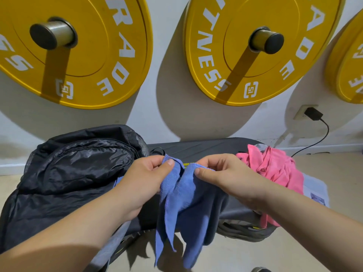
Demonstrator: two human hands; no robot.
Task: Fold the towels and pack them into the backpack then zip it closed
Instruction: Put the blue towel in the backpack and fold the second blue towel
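Observation:
A blue towel (182,209) hangs in front of me, its lower corners dangling past the front edge of a dark bench (204,148). My left hand (145,179) pinches one upper edge of it and my right hand (220,173) pinches the other, the two hands close together. A black backpack (74,169) lies on the left end of the bench, touching my left forearm; whether it is unzipped I cannot tell. A crumpled pink towel (275,167) sits on the right end of the bench, over a pale grey towel (316,189).
Yellow weight plates (94,61) hang on pegs on the white wall behind the bench. A black charger (313,113) sits in a wall socket at right, its cable running down to the beige floor (337,173). A dark shoe tip (261,269) shows at the bottom edge.

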